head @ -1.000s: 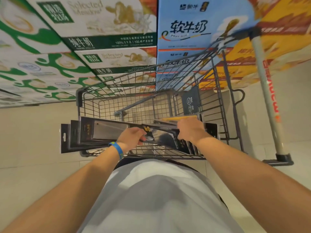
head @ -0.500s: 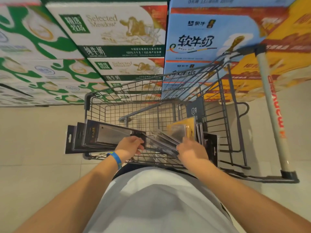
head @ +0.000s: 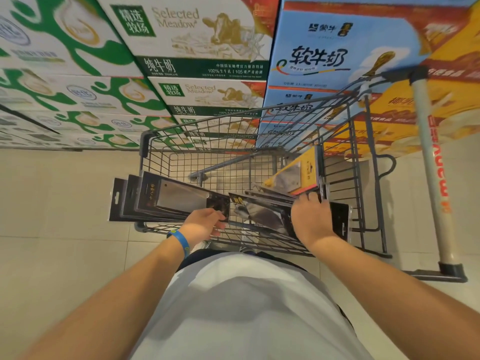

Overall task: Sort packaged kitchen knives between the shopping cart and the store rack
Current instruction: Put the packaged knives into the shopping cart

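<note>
A grey wire shopping cart (head: 145,152) stands in front of me. My left hand (head: 205,224), with a blue wristband, grips a stack of black-carded cleaver packs (head: 168,198) that juts out over the cart's left side. My right hand (head: 309,219) reaches into the cart and grips black knife packs (head: 262,214) lying tilted inside. A yellow-carded knife pack (head: 298,175) leans upright against the cart's right wall just beyond my right fingers. More dark packs (head: 340,219) stand behind my right wrist.
Stacked milk cartons (head: 197,45) in green-white, blue and orange fill the wall behind the cart. The cart's handle bar (head: 431,162) with red lettering runs down the right side. Pale tiled floor (head: 52,203) lies to the left and right.
My right hand has moved right and deeper into the cart, now at the packs next to the yellow one. The left hand still holds its stack. The view has tilted slightly.
</note>
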### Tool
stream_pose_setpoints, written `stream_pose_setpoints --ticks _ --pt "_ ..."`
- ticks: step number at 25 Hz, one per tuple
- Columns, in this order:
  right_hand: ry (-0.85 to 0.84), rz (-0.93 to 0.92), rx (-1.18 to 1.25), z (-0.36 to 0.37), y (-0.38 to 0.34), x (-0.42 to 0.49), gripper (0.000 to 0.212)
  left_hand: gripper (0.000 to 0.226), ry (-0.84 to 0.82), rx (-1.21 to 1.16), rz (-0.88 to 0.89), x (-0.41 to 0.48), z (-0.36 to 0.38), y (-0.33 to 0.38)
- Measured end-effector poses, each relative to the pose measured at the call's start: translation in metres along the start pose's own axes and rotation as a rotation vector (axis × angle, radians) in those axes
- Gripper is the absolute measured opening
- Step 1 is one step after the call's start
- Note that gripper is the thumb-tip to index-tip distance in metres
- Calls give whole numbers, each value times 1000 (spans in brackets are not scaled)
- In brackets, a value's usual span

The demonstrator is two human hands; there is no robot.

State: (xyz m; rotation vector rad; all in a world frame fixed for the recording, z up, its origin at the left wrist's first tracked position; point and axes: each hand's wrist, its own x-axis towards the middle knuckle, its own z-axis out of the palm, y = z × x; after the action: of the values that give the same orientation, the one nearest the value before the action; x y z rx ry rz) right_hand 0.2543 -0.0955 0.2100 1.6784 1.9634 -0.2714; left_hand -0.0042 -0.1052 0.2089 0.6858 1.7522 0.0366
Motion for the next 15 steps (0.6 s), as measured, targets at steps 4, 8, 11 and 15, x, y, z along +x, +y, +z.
stream_pose_setpoints --ticks 4,8,11,15 --pt "25 -66 -93 12 -9 -11 29 28 -10 -20 -11 -3 0 1" --pt "4 -75 -77 19 -6 -24 25 28 -29 -3 10 -6 2 4" --pt "-90 20 184 14 -6 -19 22 27 -40 -6 28 -7 2 6" --pt "-112 165 491 -1 4 -6 13 27 -33 -55 44 -11 -3 11"
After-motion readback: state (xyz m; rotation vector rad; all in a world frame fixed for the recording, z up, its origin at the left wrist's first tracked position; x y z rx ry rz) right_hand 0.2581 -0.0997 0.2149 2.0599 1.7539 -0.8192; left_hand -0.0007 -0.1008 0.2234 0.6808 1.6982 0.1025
